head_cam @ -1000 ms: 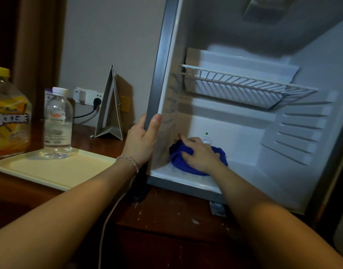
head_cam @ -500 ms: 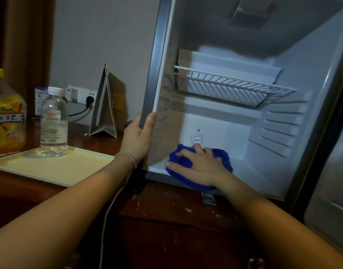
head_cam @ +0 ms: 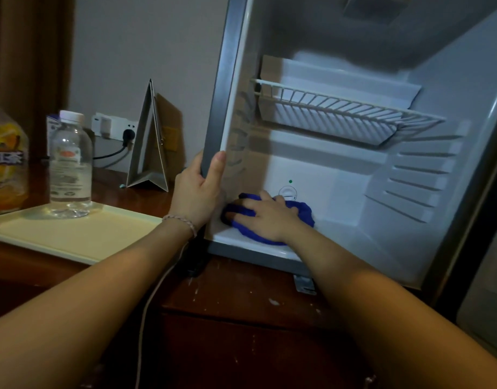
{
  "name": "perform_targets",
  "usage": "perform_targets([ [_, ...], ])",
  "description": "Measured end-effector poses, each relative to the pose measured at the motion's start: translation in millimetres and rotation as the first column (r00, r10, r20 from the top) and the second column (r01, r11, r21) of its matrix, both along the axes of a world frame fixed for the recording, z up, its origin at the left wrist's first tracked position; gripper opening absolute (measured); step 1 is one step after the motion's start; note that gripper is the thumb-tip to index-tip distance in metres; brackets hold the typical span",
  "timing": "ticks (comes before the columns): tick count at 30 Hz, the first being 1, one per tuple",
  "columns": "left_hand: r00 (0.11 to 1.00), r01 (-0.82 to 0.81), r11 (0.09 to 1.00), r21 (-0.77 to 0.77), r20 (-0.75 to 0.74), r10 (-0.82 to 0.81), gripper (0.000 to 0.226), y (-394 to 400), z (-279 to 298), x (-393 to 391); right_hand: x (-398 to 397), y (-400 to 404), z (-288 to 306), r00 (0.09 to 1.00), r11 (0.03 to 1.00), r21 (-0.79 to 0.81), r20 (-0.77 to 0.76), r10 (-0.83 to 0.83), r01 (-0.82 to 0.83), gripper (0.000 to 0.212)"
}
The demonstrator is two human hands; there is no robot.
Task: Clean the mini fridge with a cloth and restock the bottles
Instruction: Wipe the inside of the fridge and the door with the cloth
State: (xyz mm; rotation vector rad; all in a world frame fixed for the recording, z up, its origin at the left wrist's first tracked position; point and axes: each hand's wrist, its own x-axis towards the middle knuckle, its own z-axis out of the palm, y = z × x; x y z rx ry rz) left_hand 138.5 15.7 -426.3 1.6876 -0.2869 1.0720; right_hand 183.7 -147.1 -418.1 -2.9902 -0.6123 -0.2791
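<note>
Since the last frame my right hand (head_cam: pixel 265 216) slid the blue cloth (head_cam: pixel 305 214) back into the left front corner of the mini fridge (head_cam: pixel 340 169) floor, fingers spread flat on it. My left hand (head_cam: pixel 198 192) was curled round the fridge's left edge. One water bottle (head_cam: pixel 70 164) stood on the tray (head_cam: pixel 73 237) on the bench (head_cam: pixel 241 290).

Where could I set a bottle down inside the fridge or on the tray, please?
Free: the fridge floor right of the blue cloth, the wire shelf, and the tray in front of the water bottle. Crowded: the floor's left corner, under both hands.
</note>
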Motion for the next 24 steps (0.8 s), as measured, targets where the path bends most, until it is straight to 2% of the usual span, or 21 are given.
perform_targets([
  [3, 1.000, -0.013, 1.000, 0.002, 0.008, 0.013, 0.036, 0, -1, 0, 14, -14, 1, 0.999, 0.999, 0.021, -0.011, -0.033, 0.034, 0.056],
  [10, 1.000, -0.001, 1.000, -0.014, -0.011, 0.001, 0.035, 2, -1, 3, 26, -51, 1, 0.987, 0.986, 0.021, -0.008, -0.163, 0.163, 0.070],
  [17, 1.000, 0.005, 1.000, 0.013, -0.023, -0.005, 0.037, 1, 0, -2, 10, -108, -1, 0.912, 0.912, 0.016, 0.020, -0.410, 0.410, 0.073],
  [24, 0.999, 0.024, 1.000, -0.015, -0.035, -0.025, 0.031, 0, 2, -5, -14, -106, 0, 0.916, 0.915, -0.026, 0.005, -0.402, 0.401, 0.070],
])
